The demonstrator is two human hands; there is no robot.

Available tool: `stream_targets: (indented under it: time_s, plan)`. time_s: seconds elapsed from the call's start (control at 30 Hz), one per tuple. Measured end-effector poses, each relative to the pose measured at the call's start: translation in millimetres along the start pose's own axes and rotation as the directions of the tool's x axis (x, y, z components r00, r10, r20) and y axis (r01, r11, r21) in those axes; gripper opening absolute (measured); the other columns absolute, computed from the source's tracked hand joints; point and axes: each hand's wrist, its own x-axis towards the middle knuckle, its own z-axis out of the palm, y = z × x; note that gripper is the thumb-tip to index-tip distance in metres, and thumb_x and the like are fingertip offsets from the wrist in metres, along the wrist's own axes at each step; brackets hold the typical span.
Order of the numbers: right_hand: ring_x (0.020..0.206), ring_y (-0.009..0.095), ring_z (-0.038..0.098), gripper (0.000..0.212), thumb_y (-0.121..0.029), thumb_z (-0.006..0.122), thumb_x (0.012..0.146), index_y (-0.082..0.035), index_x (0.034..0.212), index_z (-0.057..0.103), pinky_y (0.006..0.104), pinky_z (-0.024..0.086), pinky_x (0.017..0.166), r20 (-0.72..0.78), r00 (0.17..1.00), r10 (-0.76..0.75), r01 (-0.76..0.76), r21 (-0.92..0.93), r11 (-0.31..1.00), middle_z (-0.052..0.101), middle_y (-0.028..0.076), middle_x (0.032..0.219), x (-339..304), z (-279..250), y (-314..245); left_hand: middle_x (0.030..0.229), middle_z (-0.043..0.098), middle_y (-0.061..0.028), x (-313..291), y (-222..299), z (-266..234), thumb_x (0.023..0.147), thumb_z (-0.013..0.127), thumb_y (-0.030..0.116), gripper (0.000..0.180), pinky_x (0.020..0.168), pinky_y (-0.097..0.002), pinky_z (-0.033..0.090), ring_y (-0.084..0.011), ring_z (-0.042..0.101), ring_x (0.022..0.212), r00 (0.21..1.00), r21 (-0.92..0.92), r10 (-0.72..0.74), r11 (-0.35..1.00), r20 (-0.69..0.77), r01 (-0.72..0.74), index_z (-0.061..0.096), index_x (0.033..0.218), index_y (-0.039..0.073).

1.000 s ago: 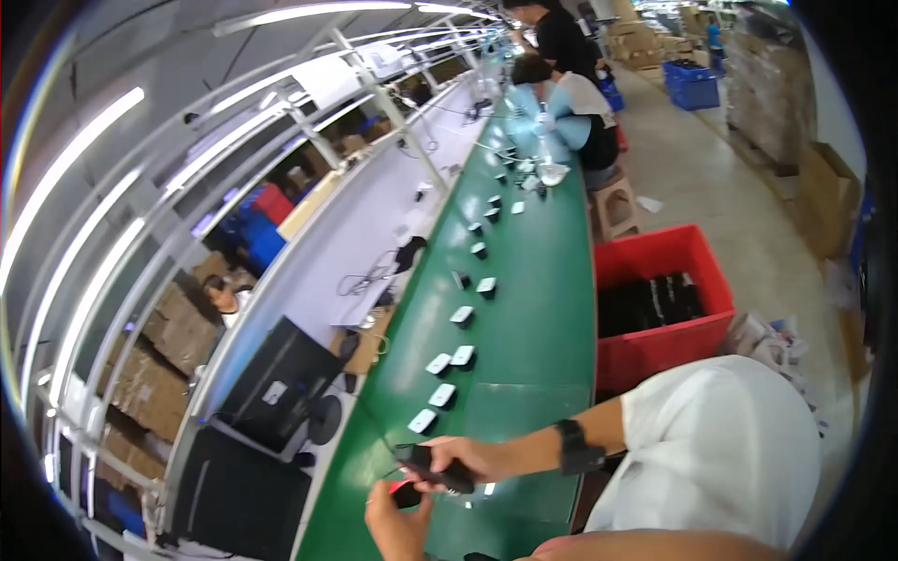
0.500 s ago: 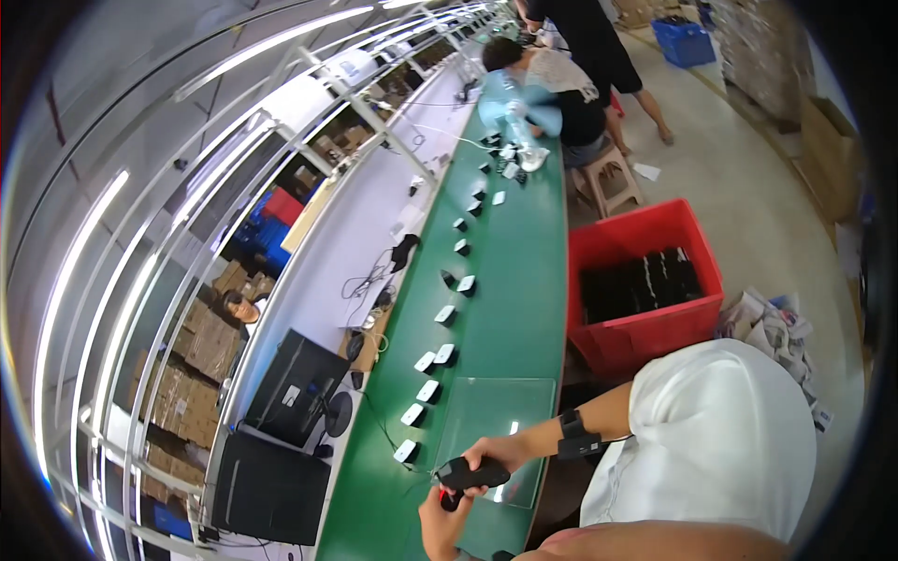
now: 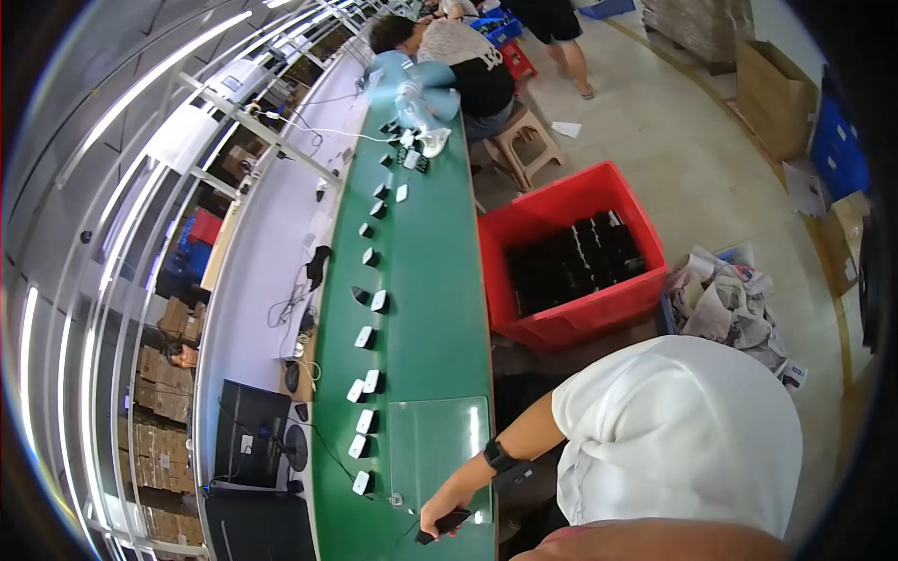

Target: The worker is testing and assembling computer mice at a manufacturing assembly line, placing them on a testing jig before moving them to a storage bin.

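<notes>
My right hand (image 3: 447, 505) reaches down over the near end of a clear sheet (image 3: 438, 449) that lies on the green work surface (image 3: 426, 327). Its fingers are closed around a dark, elongated object (image 3: 443, 525) whose kind I cannot make out. Beside the sheet's left edge rests a small pale block (image 3: 397, 500) with a thin cable. The closest of several small white-topped black devices (image 3: 363, 482) stands left of the sheet, and the others form a line stretching away. My left hand is out of view.
A red bin (image 3: 580, 252) with black items stands right of the bench. Crumpled paper (image 3: 725, 304) fills a container beyond it. Two monitors (image 3: 253, 432) flank the left side. A blue fan (image 3: 410, 93) stands farther along, near a seated person (image 3: 468, 70).
My right hand has moved toward the lower edge with the dark object. My left hand, which was touching it, has left the picture. The view has swung to the right.
</notes>
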Motion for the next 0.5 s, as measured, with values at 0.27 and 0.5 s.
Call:
stream_targets:
  time_s: [0.27, 0.5]
  plan:
    - [0.083, 0.035, 0.069, 0.04, -0.028, 0.077, 0.066, 0.003, 0.089, 0.066, 0.0465, 0.054, 0.066, -0.285, 0.832, -0.476, -0.012, -0.867, 0.499, 0.064, 0.025, 0.1, 9, -28, 31, 0.137, 0.058, -0.0192, -2, 9, 54, 0.096, 0.071, 0.037, 0.047, 0.088, -0.0418, 0.058, -0.0269, 0.06, 0.111, 0.965, -0.476, 0.106, 0.854, -0.238, -0.211, 0.06, 0.135, 0.013]
    - [0.113, 0.036, 0.054, 0.06, -0.033, 0.081, 0.058, 0.003, 0.105, 0.071, 0.0506, 0.043, 0.097, -0.24, 0.785, -0.572, -0.24, -0.968, 0.076, 0.056, 0.023, 0.122, -5, -38, 35, 0.105, 0.061, -0.0105, -81, 69, 70, 0.103, 0.06, 0.037, 0.04, 0.072, -0.0276, 0.046, -0.0213, 0.061, 0.091, 0.983, -0.61, 0.18, 0.777, -0.021, -0.155, 0.056, 0.12, 0.002]
